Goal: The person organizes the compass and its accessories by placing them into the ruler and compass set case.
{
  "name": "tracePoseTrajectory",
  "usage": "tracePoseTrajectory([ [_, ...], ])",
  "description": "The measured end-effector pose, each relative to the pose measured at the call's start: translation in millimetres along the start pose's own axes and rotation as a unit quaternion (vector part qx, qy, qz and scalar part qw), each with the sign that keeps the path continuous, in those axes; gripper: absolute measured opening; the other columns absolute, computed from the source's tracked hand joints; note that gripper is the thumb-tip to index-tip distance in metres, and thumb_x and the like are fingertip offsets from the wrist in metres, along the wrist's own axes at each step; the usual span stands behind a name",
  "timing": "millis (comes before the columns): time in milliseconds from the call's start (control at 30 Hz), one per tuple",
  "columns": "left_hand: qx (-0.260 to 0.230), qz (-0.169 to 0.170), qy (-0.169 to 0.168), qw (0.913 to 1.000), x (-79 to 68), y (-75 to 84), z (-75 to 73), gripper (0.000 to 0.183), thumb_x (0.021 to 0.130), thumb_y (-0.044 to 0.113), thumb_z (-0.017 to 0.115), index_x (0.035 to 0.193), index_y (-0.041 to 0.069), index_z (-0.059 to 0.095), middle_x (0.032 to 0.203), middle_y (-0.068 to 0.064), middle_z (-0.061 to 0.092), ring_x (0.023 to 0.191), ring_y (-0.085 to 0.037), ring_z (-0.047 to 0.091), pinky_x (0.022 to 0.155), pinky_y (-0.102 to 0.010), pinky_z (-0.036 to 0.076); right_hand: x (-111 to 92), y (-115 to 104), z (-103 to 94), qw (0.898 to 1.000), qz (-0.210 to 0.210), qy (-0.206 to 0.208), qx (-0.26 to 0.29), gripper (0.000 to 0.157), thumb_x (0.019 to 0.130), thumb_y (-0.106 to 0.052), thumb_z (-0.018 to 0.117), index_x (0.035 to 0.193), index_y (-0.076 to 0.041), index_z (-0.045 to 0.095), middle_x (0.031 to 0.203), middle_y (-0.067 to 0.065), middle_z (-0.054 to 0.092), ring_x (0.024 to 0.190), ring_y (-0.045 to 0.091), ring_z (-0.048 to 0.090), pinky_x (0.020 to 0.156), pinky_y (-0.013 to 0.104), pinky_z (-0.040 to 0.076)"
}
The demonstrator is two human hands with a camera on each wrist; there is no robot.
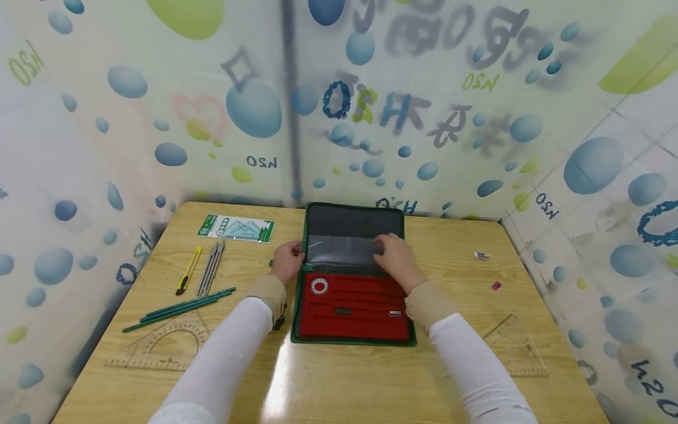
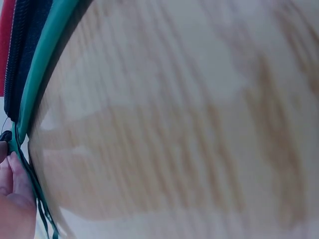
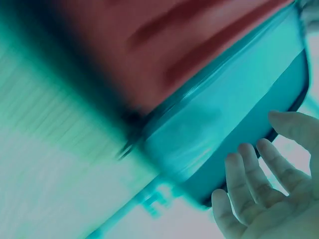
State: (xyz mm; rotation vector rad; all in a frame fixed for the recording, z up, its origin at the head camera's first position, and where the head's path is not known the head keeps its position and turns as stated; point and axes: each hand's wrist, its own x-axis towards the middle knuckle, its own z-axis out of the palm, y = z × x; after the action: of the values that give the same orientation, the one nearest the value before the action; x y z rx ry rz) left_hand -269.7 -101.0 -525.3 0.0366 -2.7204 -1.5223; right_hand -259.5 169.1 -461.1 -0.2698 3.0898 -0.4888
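Observation:
A green zippered case [image 1: 354, 341] lies unfolded on the table, its dark lid with a clear pocket [image 1: 339, 250] at the back. Its red molded tray [image 1: 365, 327] in front holds a round white dial [image 1: 319, 286], a small dark piece [image 1: 343, 311] and a small labeled piece [image 1: 395, 313]. My left hand [image 1: 288, 262] pinches the case's left edge near the fold; in the left wrist view its fingertips [image 2: 15, 162] are at the green border by the zipper end. Over the lid's right side is my right hand [image 1: 397, 259], fingers spread and loosely bent in the right wrist view, holding nothing.
On the left lie a set-square packet [image 1: 236, 228], yellow utility knife [image 1: 189, 271], metal compass-like tools [image 1: 211, 268], green pencils [image 1: 180, 308] and a clear protractor triangle [image 1: 164, 350]. On the right are an eraser [image 1: 481, 255], pink sharpener [image 1: 496, 285] and clear set square [image 1: 521, 347].

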Motion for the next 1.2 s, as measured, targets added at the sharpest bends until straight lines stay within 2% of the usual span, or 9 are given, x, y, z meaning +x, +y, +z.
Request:
tracePoseTrajectory([
  [167, -0.003, -0.006, -0.003, 1.0000, -0.5, 0.6, -0.3, 0.034, 0.090, 0.000, 0.055, 0.124, -0.007, 0.058, 0.110, -0.024, 0.062, 0.104, -0.033, 0.059, 0.089, -0.043, 0.050, 7, 51, -11.9, 0.998, 0.065, 0.021, -0.001, 0.039, 0.082, -0.018, 0.064, 0.119, -0.003, 0.061, 0.112, 0.020, 0.059, 0.096, 0.036, 0.059, 0.075, 0.049, 0.050],
  [267, -0.003, -0.008, -0.003, 1.0000, 0.1, -0.9, 0.1, 0.034, 0.091, 0.000, 0.055, 0.125, -0.006, 0.058, 0.110, -0.023, 0.062, 0.104, -0.032, 0.059, 0.089, -0.043, 0.050, 8, 84, -14.9, 0.993, 0.112, 0.026, 0.001, 0.046, 0.083, -0.018, 0.059, 0.126, -0.001, 0.054, 0.123, 0.025, 0.051, 0.106, 0.043, 0.053, 0.078, 0.055, 0.048],
  [467, 0.000, 0.007, -0.003, 1.0000, 0.2, -2.0, -0.5, 0.036, 0.090, -0.001, 0.055, 0.124, -0.007, 0.057, 0.109, -0.024, 0.063, 0.103, -0.034, 0.060, 0.087, -0.044, 0.051, 0, 151, -19.6, 0.979, 0.201, 0.001, 0.009, 0.058, 0.089, -0.017, 0.048, 0.139, 0.008, 0.034, 0.137, 0.035, 0.031, 0.121, 0.054, 0.033, 0.092, 0.065, 0.037],
  [633, 0.005, 0.012, -0.005, 0.9999, -1.0, 0.3, -2.0, 0.035, 0.089, -0.001, 0.056, 0.124, -0.007, 0.058, 0.109, -0.024, 0.063, 0.103, -0.034, 0.060, 0.088, -0.044, 0.050, -13, 188, -22.4, 0.969, 0.243, -0.043, -0.002, 0.057, 0.092, -0.014, 0.031, 0.142, 0.012, 0.022, 0.144, 0.036, 0.020, 0.128, 0.057, 0.022, 0.096, 0.070, 0.030],
  [767, 0.009, 0.013, -0.005, 0.9999, -2.4, 1.6, -2.9, 0.034, 0.090, 0.000, 0.055, 0.124, -0.007, 0.058, 0.109, -0.024, 0.063, 0.103, -0.033, 0.060, 0.088, -0.044, 0.050, -22, 198, -26.2, 0.965, 0.246, -0.089, -0.010, 0.055, 0.095, -0.013, 0.021, 0.145, 0.012, 0.015, 0.149, 0.034, 0.011, 0.134, 0.055, 0.011, 0.101, 0.071, 0.023],
  [900, 0.010, 0.015, -0.006, 0.9998, -2.9, 1.8, -2.5, 0.035, 0.089, -0.001, 0.056, 0.123, -0.008, 0.057, 0.108, -0.024, 0.063, 0.102, -0.034, 0.060, 0.087, -0.044, 0.050, -28, 195, -30.8, 0.963, 0.245, -0.113, -0.023, 0.053, 0.096, -0.012, 0.022, 0.142, 0.014, 0.020, 0.146, 0.036, 0.015, 0.133, 0.056, 0.014, 0.101, 0.070, 0.024],
  [1033, 0.005, 0.015, -0.006, 0.9999, -3.1, 3.0, -2.2, 0.035, 0.089, -0.001, 0.055, 0.123, -0.008, 0.058, 0.108, -0.024, 0.063, 0.102, -0.034, 0.060, 0.088, -0.044, 0.050, -31, 192, -29.6, 0.962, 0.250, -0.101, -0.044, 0.049, 0.095, -0.011, 0.025, 0.135, 0.017, 0.031, 0.136, 0.039, 0.028, 0.123, 0.057, 0.030, 0.094, 0.069, 0.034],
  [1200, 0.003, 0.016, 0.000, 0.9999, -2.2, 1.7, -1.3, 0.034, 0.089, -0.001, 0.055, 0.122, -0.008, 0.058, 0.108, -0.024, 0.063, 0.102, -0.034, 0.061, 0.088, -0.044, 0.050, -28, 191, -21.9, 0.964, 0.258, -0.050, -0.031, 0.043, 0.093, -0.008, 0.030, 0.126, 0.015, 0.042, 0.126, 0.039, 0.039, 0.112, 0.057, 0.043, 0.089, 0.067, 0.040],
])
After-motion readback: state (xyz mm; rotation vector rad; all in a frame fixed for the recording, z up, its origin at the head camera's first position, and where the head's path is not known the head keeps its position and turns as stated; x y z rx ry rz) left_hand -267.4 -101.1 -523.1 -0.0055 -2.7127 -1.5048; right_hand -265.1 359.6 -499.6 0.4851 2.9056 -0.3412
